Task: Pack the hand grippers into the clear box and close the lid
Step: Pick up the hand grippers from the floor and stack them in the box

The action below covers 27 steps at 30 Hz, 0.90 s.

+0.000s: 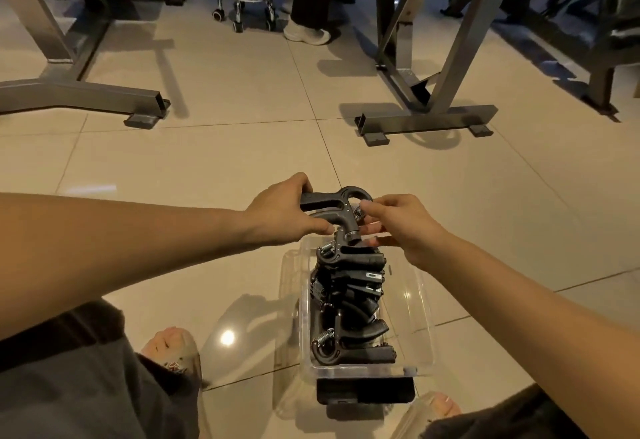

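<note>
A clear plastic box (412, 303) stands on the floor tiles between my feet, lid off. Several black hand grippers (349, 303) with metal springs lie stacked inside it along the left side. One more dark grey hand gripper (332, 204) hovers over the box's far end. My left hand (277, 213) grips its handle from the left. My right hand (401, 222) pinches its looped head and spring end from the right. A black latch piece (365, 392) sits at the box's near end.
Grey steel bench frames stand on the tiles at the left (83, 95) and right (426, 120). A wheeled stool (242, 9) and a seated person's white shoe (306, 33) are at the back. My feet in clear sandals (173, 352) flank the box.
</note>
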{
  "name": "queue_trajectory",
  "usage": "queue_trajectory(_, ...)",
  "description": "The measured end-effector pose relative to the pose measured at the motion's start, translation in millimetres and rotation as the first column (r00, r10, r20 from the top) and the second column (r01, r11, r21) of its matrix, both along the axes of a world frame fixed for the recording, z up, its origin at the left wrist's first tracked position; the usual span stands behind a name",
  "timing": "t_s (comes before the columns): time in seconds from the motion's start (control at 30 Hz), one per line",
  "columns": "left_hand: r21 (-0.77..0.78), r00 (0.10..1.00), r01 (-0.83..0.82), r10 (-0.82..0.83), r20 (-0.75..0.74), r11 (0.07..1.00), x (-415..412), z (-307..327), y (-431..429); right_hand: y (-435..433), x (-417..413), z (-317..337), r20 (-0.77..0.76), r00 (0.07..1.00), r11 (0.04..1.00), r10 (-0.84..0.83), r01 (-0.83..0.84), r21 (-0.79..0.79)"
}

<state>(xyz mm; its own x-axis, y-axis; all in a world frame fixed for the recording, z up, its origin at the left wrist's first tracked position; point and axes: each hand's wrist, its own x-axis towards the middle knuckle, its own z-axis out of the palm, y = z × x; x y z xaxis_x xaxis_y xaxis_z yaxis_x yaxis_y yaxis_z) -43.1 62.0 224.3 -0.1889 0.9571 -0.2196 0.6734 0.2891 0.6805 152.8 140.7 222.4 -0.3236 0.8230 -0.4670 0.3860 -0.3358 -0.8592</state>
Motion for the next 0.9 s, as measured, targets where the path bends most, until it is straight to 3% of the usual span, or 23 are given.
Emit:
queue_trajectory(0.1, -0.045, 0.998, 0.009, -0.006, 0.056, 0.999, 15.0, -2.8, -12.0, -2.2, -3.6, -7.4, -0.062, 0.986, 0.988, -0.153, 0.150, -0.046)
queue_trajectory(0.2, -0.110, 0.994, 0.075, -0.065, 0.088, 0.991, 19.3, -2.5, -17.4, 0.0, -0.4, -9.0, -0.056, 0.987, 0.988, -0.149, 0.148, -0.032)
queue_trajectory(0.3, -0.139, 0.979, 0.156, -0.133, 0.156, 0.978, 15.7, -1.6, -11.3, 4.4, 10.4, -6.4, 0.011, 0.999, 0.998, -0.044, 0.043, 0.052)
queue_trajectory(0.43, 0.012, 0.968, 0.228, -0.228, 0.100, 0.974, 4.8, 1.9, -2.0, 1.0, 17.5, 4.3, 0.074, 0.969, 0.962, 0.237, -0.245, 0.119)
queue_trajectory(0.5, 0.038, 0.949, 0.280, -0.282, 0.139, 0.959, 5.3, 2.7, -1.6, -2.2, 19.4, 6.9, 0.076, 0.943, 0.935, 0.325, -0.332, 0.124)
queue_trajectory(0.63, -0.116, 0.878, 0.233, -0.157, 0.453, 0.966, 12.4, 4.8, -3.2, -1.1, 27.1, 5.5, 0.017, 0.929, 0.927, 0.369, -0.369, 0.066)
queue_trajectory(0.77, -0.193, 0.859, 0.247, -0.122, 0.498, 0.950, 15.8, 8.7, -2.3, -2.1, 28.2, 3.2, 0.005, 0.903, 0.903, 0.429, -0.429, 0.038)
queue_trajectory(0.9, -0.236, 0.864, 0.184, -0.043, 0.501, 0.954, 18.4, 3.6, 0.0, -5.1, 26.5, -1.9, 0.024, 0.924, 0.920, 0.383, -0.383, 0.085)
